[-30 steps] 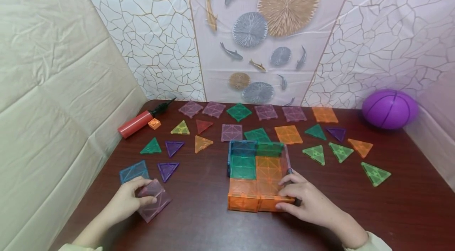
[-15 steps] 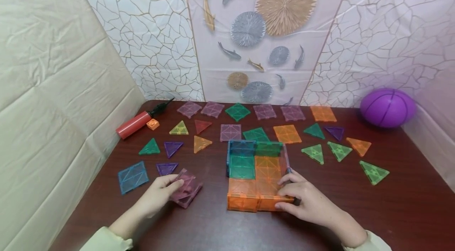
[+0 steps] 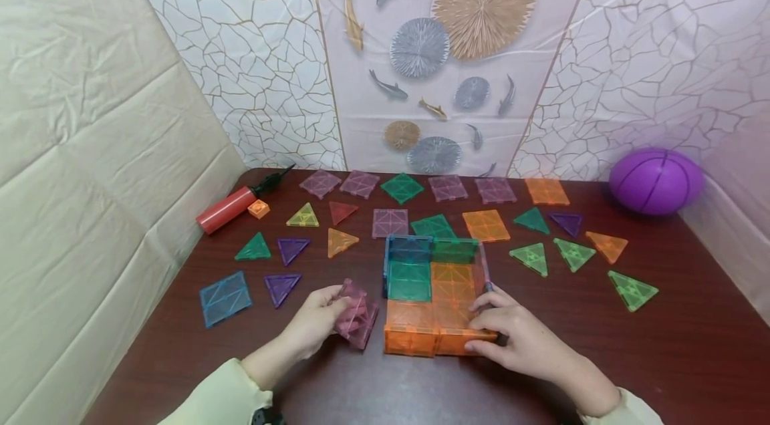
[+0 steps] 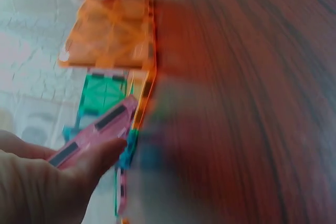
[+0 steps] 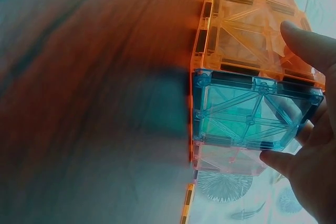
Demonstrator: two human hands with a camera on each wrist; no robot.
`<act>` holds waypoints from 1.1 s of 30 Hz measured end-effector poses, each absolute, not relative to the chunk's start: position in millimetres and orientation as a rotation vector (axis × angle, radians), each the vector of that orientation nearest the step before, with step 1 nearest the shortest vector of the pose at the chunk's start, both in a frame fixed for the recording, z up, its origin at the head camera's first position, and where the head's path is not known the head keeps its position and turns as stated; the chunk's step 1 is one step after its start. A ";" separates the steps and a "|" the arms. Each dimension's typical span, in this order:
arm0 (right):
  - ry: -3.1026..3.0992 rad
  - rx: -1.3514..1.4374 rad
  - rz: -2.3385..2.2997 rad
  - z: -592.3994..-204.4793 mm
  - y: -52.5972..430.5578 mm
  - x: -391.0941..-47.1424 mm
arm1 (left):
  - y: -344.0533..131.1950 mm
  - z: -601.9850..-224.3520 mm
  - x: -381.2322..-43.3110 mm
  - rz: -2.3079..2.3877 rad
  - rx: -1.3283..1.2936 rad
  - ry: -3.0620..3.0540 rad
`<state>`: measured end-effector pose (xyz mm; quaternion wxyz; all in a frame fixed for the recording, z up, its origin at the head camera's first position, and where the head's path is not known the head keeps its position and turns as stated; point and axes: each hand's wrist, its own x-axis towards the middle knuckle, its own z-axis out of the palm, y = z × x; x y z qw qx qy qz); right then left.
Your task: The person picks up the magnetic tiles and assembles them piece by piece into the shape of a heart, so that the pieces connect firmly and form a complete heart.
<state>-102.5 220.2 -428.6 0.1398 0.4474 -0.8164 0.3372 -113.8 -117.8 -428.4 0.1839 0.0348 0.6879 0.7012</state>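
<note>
A low open-topped box of magnetic tiles stands mid-table, with an orange front wall [image 3: 412,341], a green floor tile [image 3: 409,280] and blue and green back walls. My left hand [image 3: 309,323] pinches a pink-purple square magnetic tile [image 3: 359,318], tilted, just left of the box. In the left wrist view, that tile [image 4: 97,132] sits between thumb and fingers, near the box's front left corner. My right hand [image 3: 523,338] grips the front right corner. The right wrist view shows its thumb on the orange wall [image 5: 247,35] and other fingers by the blue side tile [image 5: 257,111].
Loose square tiles, such as a purple one [image 3: 390,223] and an orange one [image 3: 486,226], lie behind the box. Triangles lie on both sides, with a blue square [image 3: 225,299] at left. A red pump [image 3: 227,210] and a purple ball [image 3: 656,182] sit farther back.
My left hand has carried the pink-purple tile rightward from beside the blue square to near the box, tilting it more upright. The right hand has stayed at the box corner.
</note>
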 end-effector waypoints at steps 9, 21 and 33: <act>-2.379 1.281 0.981 -429.0 219.8 -101.6 | -91.2 -431.7 -112.8 1.939 0.007 2.149; -2.394 1.268 0.972 -427.2 219.9 -100.5 | -76.0 -429.6 -106.8 1.946 0.040 2.190; -2.400 1.263 0.963 -427.1 219.4 -100.6 | -66.4 -425.3 -101.2 1.899 0.153 2.158</act>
